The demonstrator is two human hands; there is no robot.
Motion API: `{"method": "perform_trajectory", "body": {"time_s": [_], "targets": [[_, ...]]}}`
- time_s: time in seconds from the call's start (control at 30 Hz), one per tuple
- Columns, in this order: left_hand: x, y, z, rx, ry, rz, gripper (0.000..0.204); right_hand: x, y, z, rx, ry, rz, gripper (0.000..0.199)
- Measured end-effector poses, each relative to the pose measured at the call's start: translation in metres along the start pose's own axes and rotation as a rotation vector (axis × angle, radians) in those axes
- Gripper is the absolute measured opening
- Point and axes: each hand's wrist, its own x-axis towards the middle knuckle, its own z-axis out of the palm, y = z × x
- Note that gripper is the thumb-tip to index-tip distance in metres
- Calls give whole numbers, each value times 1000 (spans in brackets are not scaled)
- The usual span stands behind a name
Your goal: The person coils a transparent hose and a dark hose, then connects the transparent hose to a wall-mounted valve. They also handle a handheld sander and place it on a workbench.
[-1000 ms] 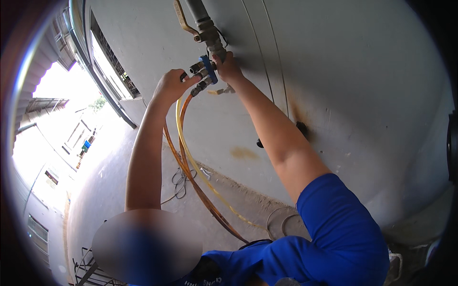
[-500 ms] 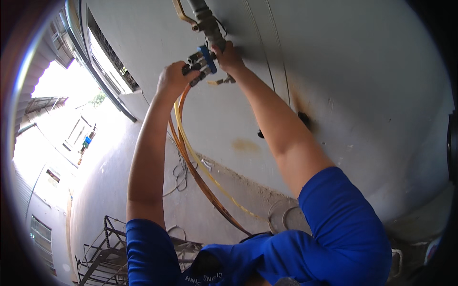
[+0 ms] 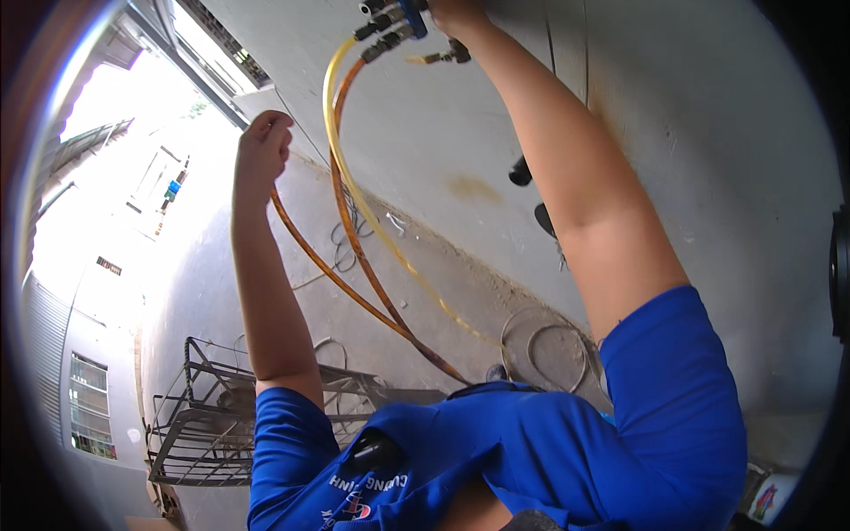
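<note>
My right hand (image 3: pixel 456 13) reaches up to the top edge of the picture and grips a metal valve fitting with a blue handle (image 3: pixel 403 19) on the grey wall (image 3: pixel 708 159). A yellow hose (image 3: pixel 354 190) and an orange hose (image 3: pixel 352 252) hang from that fitting and curve down toward my blue shirt. My left hand (image 3: pixel 264 146) is lower and to the left, apart from the fitting. Its fingers are curled with nothing visible in them. A second orange hose (image 3: pixel 319 265) passes just behind my left wrist.
A metal wire rack (image 3: pixel 204 416) stands on the concrete at the lower left. A coil of thin cable (image 3: pixel 544 350) lies by the wall's foot. Two black fittings (image 3: pixel 522 171) stick out of the wall beside my right forearm. Bright daylight and buildings lie to the left.
My left hand has let go of the fitting and dropped down and to the left. My right hand stays on the fitting, which now sits at the top edge of the view.
</note>
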Motion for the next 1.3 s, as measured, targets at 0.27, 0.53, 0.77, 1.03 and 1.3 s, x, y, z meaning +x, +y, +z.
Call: {"method": "perform_trajectory", "body": {"time_s": [0.27, 0.53, 0.77, 1.03, 1.3], "targets": [[65, 44, 51, 293, -2, 474, 30, -13, -6, -13, -23, -44, -52, 68], [86, 39, 40, 367, -106, 86, 43, -16, -10, -18, 33, -79, 13, 60], [84, 26, 58, 135, -62, 238, 47, -19, -14, -20, 49, -64, -10, 59], [79, 72, 101, 632, 35, 434, 46, -22, -15, -24, 34, -70, -15, 58], [80, 68, 109, 611, 76, 349, 44, -24, -17, -21, 76, -52, 4, 57]]}}
